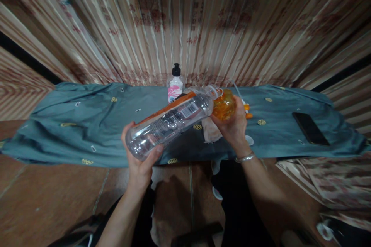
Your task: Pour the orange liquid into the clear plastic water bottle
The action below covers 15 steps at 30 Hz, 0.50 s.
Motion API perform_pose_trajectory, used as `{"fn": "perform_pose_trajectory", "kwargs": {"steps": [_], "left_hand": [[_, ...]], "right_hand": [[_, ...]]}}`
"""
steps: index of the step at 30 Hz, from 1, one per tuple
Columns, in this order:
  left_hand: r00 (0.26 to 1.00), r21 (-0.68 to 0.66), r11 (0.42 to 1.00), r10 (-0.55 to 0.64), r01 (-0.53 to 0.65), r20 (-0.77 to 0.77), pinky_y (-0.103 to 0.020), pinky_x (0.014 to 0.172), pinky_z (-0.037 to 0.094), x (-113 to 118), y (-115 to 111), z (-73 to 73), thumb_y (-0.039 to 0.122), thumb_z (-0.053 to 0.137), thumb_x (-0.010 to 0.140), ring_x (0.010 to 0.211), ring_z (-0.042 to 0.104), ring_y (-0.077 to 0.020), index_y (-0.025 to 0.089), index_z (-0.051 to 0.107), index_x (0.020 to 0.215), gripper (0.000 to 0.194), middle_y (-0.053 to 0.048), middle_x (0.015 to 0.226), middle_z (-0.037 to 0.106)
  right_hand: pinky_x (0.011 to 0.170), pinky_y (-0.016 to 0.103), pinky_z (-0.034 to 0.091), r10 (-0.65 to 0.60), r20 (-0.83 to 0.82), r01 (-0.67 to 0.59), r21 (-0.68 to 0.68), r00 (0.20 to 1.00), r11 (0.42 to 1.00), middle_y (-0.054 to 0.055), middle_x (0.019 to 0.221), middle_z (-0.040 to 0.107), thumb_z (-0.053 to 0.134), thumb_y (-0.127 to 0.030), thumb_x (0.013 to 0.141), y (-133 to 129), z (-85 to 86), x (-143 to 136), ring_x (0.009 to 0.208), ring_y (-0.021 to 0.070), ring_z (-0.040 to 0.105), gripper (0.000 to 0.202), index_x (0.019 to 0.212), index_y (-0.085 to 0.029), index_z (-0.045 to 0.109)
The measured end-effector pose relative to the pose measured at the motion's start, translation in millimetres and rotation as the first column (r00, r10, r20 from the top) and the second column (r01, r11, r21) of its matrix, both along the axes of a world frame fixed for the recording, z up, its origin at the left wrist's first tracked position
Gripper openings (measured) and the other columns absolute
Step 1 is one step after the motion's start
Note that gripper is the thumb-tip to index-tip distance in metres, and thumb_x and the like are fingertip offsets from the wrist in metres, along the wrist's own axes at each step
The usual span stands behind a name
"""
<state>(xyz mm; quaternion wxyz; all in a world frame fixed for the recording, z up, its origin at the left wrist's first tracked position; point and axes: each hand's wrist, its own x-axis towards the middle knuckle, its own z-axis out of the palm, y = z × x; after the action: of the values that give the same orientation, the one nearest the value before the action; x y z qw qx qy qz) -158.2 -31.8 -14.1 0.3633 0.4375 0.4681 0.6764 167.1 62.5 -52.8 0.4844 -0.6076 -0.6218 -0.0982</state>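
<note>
Wrapped round the lower end of a large clear plastic bottle [171, 123] is my left hand [142, 162]. The bottle is tilted, its neck up and to the right, and an orange label with a barcode shows on its side. In my right hand [234, 125], fingers closed round it, is a smaller orange see-through bottle [224, 105]. The big bottle's mouth meets the top of the orange one; whether they touch or liquid flows, I cannot tell. A crumpled pale cloth or tissue [211, 130] lies below them, and a small white round cap [249, 140] sits beside my right wrist.
A blue-green patterned cloth [95, 123] covers the narrow table. Behind the big bottle stands a pump-top bottle [175, 85] with a black top and pink label. An orange and white spray head [247, 111] is partly hidden. A dark phone [310, 128] lies at right. Pleated curtains [185, 27] hang behind.
</note>
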Motion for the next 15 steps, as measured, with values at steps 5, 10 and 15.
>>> {"fn": "perform_pose_trajectory", "kwargs": {"steps": [5, 10, 15], "left_hand": [[1.000, 0.000, 1.000, -0.020, 0.020, -0.002, -0.034, 0.077, 0.063, -4.6, 0.1, -3.6, 0.053, 0.109, 0.071, 0.090, 0.073, -0.0218, 0.032, 0.053, 0.154, 0.102, -0.005, 0.124, 0.072], [0.999, -0.027, 0.998, -0.052, 0.052, -0.006, -0.036, 0.076, 0.064, -8.2, 0.6, -5.5, 0.052, 0.109, 0.070, 0.091, 0.073, -0.0223, 0.033, 0.053, 0.154, 0.103, -0.004, 0.121, 0.071], [1.000, 0.004, 1.000, -0.016, 0.016, 0.011, -0.035, 0.077, 0.063, -0.9, -0.3, 0.0, 0.055, 0.109, 0.070, 0.092, 0.073, -0.0226, 0.033, 0.053, 0.153, 0.102, -0.004, 0.120, 0.071]], "right_hand": [[0.130, 0.073, 0.055, 0.007, 0.000, -0.007, 0.023, 1.000, 1.000, 0.021, 0.163, 0.065, 0.093, -0.057, 0.085, 0.7, 0.4, -0.8, 0.154, 0.0438, 0.065, 0.105, 0.170, -0.025, 0.040], [0.131, 0.074, 0.054, 0.009, -0.006, -0.009, 0.012, 1.000, 1.000, 0.021, 0.163, 0.064, 0.090, -0.062, 0.088, 1.0, 1.5, -1.5, 0.154, 0.0440, 0.065, 0.103, 0.170, -0.025, 0.040], [0.131, 0.075, 0.053, 0.015, -0.006, -0.015, 0.009, 1.000, 1.000, 0.020, 0.165, 0.063, 0.092, -0.061, 0.086, -0.1, 1.6, -1.1, 0.155, 0.0440, 0.064, 0.106, 0.171, -0.026, 0.039]]}}
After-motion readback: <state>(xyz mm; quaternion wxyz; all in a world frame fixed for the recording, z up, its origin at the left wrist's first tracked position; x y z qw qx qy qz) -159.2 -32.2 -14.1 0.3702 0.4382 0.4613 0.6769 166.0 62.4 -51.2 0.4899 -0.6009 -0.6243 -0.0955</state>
